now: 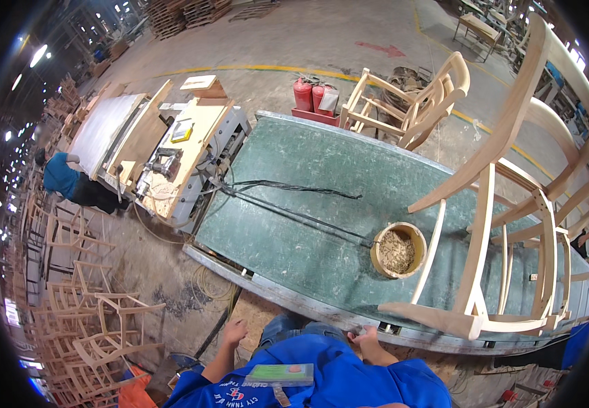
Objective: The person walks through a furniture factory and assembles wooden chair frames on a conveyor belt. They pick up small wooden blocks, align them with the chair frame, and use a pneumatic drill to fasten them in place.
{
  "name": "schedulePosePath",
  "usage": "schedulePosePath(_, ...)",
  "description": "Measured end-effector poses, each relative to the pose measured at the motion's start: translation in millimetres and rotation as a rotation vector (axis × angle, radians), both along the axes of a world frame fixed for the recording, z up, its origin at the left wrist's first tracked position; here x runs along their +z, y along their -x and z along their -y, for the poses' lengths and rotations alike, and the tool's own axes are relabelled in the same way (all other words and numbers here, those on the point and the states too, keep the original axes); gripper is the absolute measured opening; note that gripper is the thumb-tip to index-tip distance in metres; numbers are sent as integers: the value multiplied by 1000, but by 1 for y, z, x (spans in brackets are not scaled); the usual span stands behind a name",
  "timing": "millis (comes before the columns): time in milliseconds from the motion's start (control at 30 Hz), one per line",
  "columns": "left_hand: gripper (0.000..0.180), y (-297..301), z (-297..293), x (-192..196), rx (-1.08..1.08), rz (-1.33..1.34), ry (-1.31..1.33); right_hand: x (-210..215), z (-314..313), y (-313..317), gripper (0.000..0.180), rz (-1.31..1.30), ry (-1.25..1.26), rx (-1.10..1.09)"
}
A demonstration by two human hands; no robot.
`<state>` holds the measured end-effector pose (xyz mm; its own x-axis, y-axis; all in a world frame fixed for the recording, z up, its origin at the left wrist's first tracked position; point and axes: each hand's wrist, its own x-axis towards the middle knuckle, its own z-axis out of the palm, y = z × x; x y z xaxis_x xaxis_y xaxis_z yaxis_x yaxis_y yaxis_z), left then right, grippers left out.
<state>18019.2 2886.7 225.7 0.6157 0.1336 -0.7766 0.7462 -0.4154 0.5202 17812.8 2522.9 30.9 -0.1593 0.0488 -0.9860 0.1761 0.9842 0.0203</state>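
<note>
My left hand (235,332) hangs beside my left thigh, fingers loosely curled in, with nothing showing in it. By my right thigh is my right hand (365,336), just off the near edge of the green-topped work table (287,238). Its thumb and fingers stand a little apart and hold nothing visible. Tipped over on the right part of the table lies a bare wooden chair frame (482,238), its legs and rails pointing various ways. A yellow bucket (378,257) with pale, crumbly material inside stands next to the chair, out of reach of both hands.
Black cables (294,185) run across the table. Two red fire extinguishers (313,96) and another wooden chair (410,102) stand beyond it. At left are a machine bench (179,153), a person in a teal shirt (63,175) and stacked chair frames (97,313).
</note>
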Motion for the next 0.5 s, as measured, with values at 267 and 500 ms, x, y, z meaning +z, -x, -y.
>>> schedulePosePath(267, 40, -108, 40, -17, -518, 168, -225, 32, -16, -32, 52, -40, -50, -142)
schedulePosePath(500, 33, -216, 100, -68, -651, 543, -94, 62, -8, -130, 31, 264, 482, 500)
